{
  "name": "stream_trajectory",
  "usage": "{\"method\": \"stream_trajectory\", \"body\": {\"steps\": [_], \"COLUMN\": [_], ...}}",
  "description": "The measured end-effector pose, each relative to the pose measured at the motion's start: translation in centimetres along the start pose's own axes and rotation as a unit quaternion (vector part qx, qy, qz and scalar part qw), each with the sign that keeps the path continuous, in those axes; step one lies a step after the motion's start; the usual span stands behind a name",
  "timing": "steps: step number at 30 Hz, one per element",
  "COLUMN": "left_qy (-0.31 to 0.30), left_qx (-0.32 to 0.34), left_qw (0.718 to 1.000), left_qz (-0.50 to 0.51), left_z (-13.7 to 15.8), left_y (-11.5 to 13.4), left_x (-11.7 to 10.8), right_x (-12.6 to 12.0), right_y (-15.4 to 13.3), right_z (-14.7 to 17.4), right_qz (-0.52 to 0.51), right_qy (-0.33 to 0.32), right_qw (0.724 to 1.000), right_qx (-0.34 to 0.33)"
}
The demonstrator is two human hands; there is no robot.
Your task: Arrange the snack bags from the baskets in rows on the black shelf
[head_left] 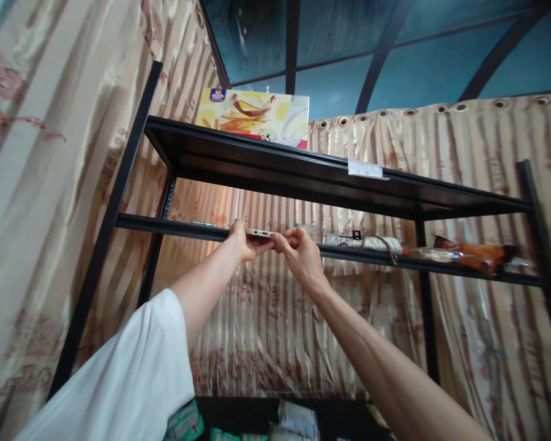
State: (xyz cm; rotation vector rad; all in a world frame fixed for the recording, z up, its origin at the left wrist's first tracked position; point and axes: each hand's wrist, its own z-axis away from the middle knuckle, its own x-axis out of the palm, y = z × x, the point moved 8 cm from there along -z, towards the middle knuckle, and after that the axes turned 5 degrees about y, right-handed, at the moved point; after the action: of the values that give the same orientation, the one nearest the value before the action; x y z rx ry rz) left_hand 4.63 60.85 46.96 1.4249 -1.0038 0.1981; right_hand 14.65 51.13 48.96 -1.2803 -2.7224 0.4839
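A thin, pale phone [259,233] with small ports along its near edge is held at the level of the middle shelf [183,228]. My left hand [248,242] is closed around its left end, thumb up at the side and fingers underneath. At the right end, the bent fingers and thumb of my right hand [299,250] pinch close against the edge. Something small and green [297,225] shows at a right finger; I cannot tell what it is. The phone's upper face is hidden from this low angle.
Above, a yellow carton [254,117] stands on the top shelf [266,150], which has a white label [366,169]. Along the middle shelf to the right lie a whitish roll-like item [362,243] and an orange-brown package [480,256]. Packets [296,419] lie below. Curtains [257,331] hang behind.
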Motion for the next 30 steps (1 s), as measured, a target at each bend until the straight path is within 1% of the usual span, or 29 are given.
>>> {"method": "stream_trajectory", "body": {"steps": [4,10,16,19,22,26,30], "left_qy": [0.023,0.009,-0.002,0.014,0.034,0.040,0.039], "left_qx": [-0.014,-0.012,-0.013,-0.012,0.003,0.033,0.032], "left_qw": [0.999,0.999,0.998,0.998,0.996,0.990,0.988], "left_qz": [-0.034,-0.047,-0.061,-0.066,-0.085,-0.133,-0.148], "left_z": [-0.1,-0.4,-0.5,0.1,1.1,2.2,2.2], "left_y": [0.1,0.9,1.2,1.4,1.8,2.7,2.9], "left_x": [-0.6,-1.0,-1.7,-2.5,-3.2,-3.5,-3.8], "right_x": [0.4,1.0,1.5,1.8,2.2,3.1,4.0], "right_y": [0.2,0.2,-0.1,0.0,0.3,0.9,1.5], "right_z": [-0.3,-0.8,-1.1,-1.1,-1.2,-1.5,-1.5], "right_qz": [0.003,0.009,0.026,0.045,0.051,0.065,0.079], "right_qy": [0.003,0.018,0.021,0.028,0.032,0.030,0.028], "right_qw": [1.000,1.000,0.999,0.999,0.998,0.997,0.996], "right_qx": [-0.002,-0.004,0.010,0.010,0.011,0.006,0.015]}}
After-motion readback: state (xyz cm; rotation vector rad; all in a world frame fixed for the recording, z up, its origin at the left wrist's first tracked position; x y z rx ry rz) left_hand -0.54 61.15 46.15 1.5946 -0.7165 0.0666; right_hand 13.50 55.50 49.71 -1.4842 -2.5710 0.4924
